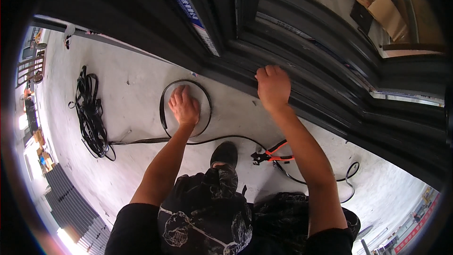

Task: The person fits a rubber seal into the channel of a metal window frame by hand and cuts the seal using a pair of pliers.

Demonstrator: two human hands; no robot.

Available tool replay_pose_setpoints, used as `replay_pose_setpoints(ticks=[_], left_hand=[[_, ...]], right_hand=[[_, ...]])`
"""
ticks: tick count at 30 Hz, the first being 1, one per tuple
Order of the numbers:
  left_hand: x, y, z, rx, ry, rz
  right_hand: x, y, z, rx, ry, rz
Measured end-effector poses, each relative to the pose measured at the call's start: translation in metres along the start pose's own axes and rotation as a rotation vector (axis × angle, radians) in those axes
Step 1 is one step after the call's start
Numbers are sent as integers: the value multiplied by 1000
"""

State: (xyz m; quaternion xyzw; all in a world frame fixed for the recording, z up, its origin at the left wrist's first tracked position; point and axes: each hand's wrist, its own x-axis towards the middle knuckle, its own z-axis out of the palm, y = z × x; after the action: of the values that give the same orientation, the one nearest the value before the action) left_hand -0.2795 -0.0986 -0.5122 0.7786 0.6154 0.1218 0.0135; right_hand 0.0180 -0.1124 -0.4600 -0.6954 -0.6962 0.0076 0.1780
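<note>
My left hand point(184, 105) hovers within a loop of thin black rubber strip point(210, 113), its fingers loosely bent and a little apart. I see nothing held in it. My right hand point(273, 87) is curled at the near rail of a dark grey window or door frame point(321, 87), knuckles upward. Whatever its fingers pinch or press is hidden beneath them. On the floor below my right forearm lies a pair of cutters point(271, 156) with orange-red and black handles, jaws pointing left. More of the black strip runs past the cutters.
A tangled bundle of black strip point(92, 113) lies on the pale floor point(141, 174) at left. My dark shoe point(224, 155) stands near the strip. Brown cardboard point(384, 7) shows beyond the frame at upper right. Long grey profiles point(75, 205) are stacked at lower left.
</note>
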Motion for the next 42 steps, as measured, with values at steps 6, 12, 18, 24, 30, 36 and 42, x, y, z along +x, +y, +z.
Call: replay_pose_setpoints(ticks=[6, 12, 18, 24, 30, 36, 42], left_hand=[[1, -8, 4, 21, 21, -8], [0, -8, 5, 18, 18, -2], [1, -2, 3, 1, 11, 19], [-1, -8, 3, 12, 16, 4], [0, -11, 6, 31, 10, -11], [2, -1, 3, 8, -8, -5], [1, -13, 1, 3, 13, -3]], right_hand=[[-8, 11, -13, 16, -82, 57], [-7, 15, -14, 30, -49, 34], [-17, 29, -18, -47, -157, 48], [-20, 35, -41, 0, -216, 85], [-17, 39, -42, -5, -153, 3], [-31, 56, -45, -68, -206, -5], [-38, 61, -59, -59, -249, 18]])
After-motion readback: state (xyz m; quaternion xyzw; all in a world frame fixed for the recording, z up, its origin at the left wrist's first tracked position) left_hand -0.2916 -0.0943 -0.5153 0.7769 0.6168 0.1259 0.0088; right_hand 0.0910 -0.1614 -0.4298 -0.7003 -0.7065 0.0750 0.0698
